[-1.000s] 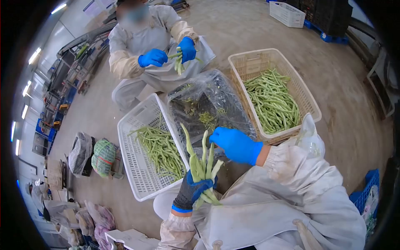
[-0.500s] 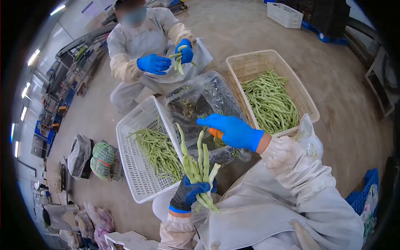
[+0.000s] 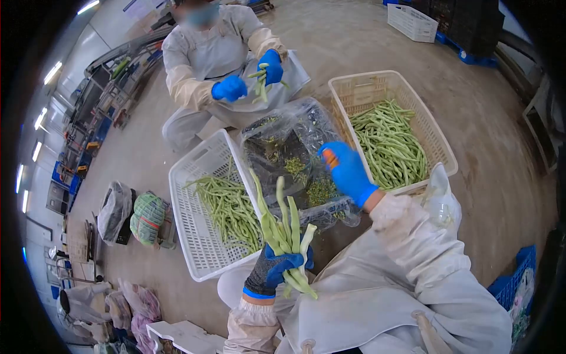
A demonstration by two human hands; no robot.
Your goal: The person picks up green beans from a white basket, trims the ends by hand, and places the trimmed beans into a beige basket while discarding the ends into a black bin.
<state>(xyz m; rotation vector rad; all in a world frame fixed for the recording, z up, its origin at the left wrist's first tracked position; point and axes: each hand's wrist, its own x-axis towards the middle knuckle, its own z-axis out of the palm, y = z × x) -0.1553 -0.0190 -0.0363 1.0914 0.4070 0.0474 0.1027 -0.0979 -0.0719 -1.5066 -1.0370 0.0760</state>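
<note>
Nearest, the left hand (image 3: 276,268), in a dark knit glove with a blue coated palm, is closed tight around the stems of a bunch of long flat green beans (image 3: 284,227), which fans upward above the person's pale, creased coverall lap. Just beyond, the right hand (image 3: 348,171), in a smooth blue rubber glove, hangs over a crinkled clear plastic bag lining a dark bin (image 3: 283,138). Its fingers are drawn together, and an orange patch shows at the tips. Whether it grips anything cannot be told. Chopped green trimmings (image 3: 321,192) lie in the bag.

Left of the bag sits a white lattice plastic basket (image 3: 191,248) of slim green beans (image 3: 227,206); right of it is a beige lattice basket (image 3: 362,88), partly filled with beans.

Across, a co-worker's blue-gloved hand (image 3: 271,65) holds a few beans. The co-worker's legs are hidden behind the white basket and the bag.
</note>
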